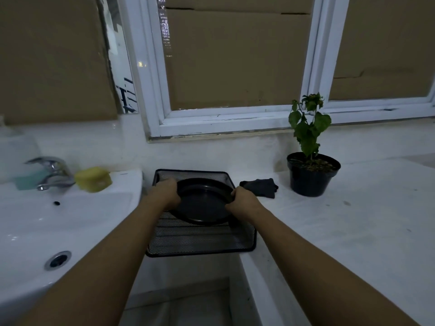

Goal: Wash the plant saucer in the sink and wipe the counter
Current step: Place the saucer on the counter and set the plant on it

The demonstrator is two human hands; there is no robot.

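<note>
The light is dim. Far left of the black mesh tray (200,238) is a white ceramic sink (28,234). It has a chrome lever faucet (53,171) at its back and a round metal drain (57,260) in the basin. A yellow sponge (93,179) lies on the sink's back ledge, between the faucet and the tray. A teal shape beside the faucet is too blurred to name.

The tray sits just to the right of the sink's rim, at the left end of the white counter (353,220). Its near edge juts over a lower white recess. The black round plant saucer (202,203) is over the far half of the tray, tilted a little. Whether it touches the mesh cannot be told. The left hand (164,195) grips the saucer's left rim with curled fingers, and the right hand (242,200) grips its right rim the same way. Both bare forearms reach in from the bottom of the view.

Just to the right of the tray's far corner, a dark crumpled cloth (260,187) lies on the counter. Farther right of the tray stands a black plastic pot (312,182) holding a thin green plant (308,128). The counter is pale, with a few small dark specks.

Behind the tray, a white-framed window (235,118) sits above a white wall, its panes covered with brown cardboard (235,55). More cardboard covers the wall behind the sink.
</note>
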